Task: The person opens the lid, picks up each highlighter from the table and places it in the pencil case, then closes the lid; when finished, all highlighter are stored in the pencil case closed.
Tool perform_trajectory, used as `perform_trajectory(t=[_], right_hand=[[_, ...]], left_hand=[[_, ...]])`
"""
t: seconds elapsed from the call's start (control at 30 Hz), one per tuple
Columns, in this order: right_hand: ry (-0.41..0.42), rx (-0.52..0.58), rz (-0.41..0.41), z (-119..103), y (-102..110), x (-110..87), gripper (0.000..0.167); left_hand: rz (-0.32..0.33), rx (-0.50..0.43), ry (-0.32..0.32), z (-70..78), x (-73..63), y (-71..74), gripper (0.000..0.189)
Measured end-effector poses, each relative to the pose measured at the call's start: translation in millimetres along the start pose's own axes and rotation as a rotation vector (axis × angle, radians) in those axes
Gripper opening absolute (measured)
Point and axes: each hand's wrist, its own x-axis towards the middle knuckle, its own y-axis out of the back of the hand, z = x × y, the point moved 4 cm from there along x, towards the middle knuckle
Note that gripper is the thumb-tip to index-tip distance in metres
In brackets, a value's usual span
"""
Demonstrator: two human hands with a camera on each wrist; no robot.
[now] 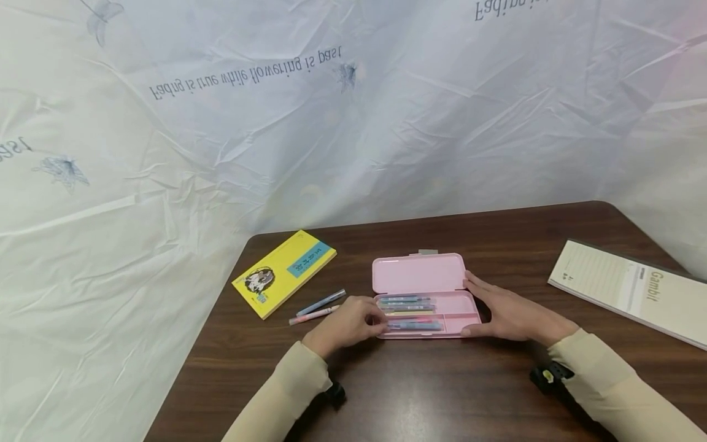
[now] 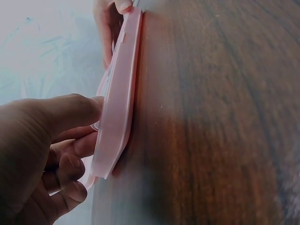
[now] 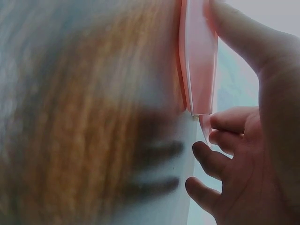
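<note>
A pink pencil case (image 1: 455, 302) lies on the table with its lid (image 1: 420, 274) folded back. Several pens (image 1: 405, 301) lie in its long back compartment. My left hand (image 1: 353, 322) is at the case's left end, thumb and forefinger pinching the end of a blue pen (image 1: 422, 326) in the front compartment. The left wrist view shows the thumb at the case's rim, partly hiding that pen end. My right hand (image 1: 510, 312) grips the right end, its thumb on the front wall and its fingers spread behind, near the lid's corner.
Left of the case lie a blue-grey pen (image 1: 320, 302) and a pink-and-white pen (image 1: 313, 315). Behind them is a yellow notebook (image 1: 284, 270). A cream notepad (image 1: 629, 285) lies at the right. White printed cloth (image 1: 359, 153) hangs behind the brown table (image 1: 409, 393).
</note>
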Motion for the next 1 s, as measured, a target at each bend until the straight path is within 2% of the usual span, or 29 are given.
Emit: perform_trajectory(t=[0.63,0.87,1.0], right_hand=[[-0.003,0.002,-0.009,-0.5,0.3,0.3,0.111],[0.001,-0.007,0.005,-0.3,-0.9,0.1,0.111],[0.008,-0.015,0.008,-0.7,-1.0,0.1,0.110]], left_hand=[[0.012,0.003,0.009,-0.5,-2.8,1.9,0.016],[0.054,-0.025,0.007,-4.3,-7.9,7.5,0.016],[0.091,-0.045,0.036,-8.7,-13.5,17.1,0.018]])
